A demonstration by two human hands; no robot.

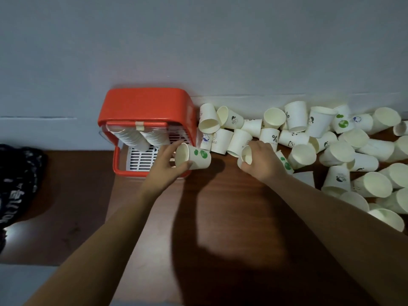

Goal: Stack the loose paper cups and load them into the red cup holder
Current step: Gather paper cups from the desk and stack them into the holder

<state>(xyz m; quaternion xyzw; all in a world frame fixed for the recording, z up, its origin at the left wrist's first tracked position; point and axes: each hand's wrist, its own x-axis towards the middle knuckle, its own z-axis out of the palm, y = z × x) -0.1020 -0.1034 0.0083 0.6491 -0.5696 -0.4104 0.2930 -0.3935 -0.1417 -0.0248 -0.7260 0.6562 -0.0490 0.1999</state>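
While working just right of the red cup holder (145, 102), gripped a green-printed cup (196, 156) in the left hand (164, 164), fingers and thumb curled round its wall, at the holder's front right corner. Gripped a second cup (246, 154) in the right hand (262, 161), fingers wrapped over it, farther right of the holder. Noted two nested stacks (141, 138) already loaded inside the holder. Noted dozens of loose cups (344, 151) scattered on the table (220, 217) right of the holder. Judged the task well short of halfway.
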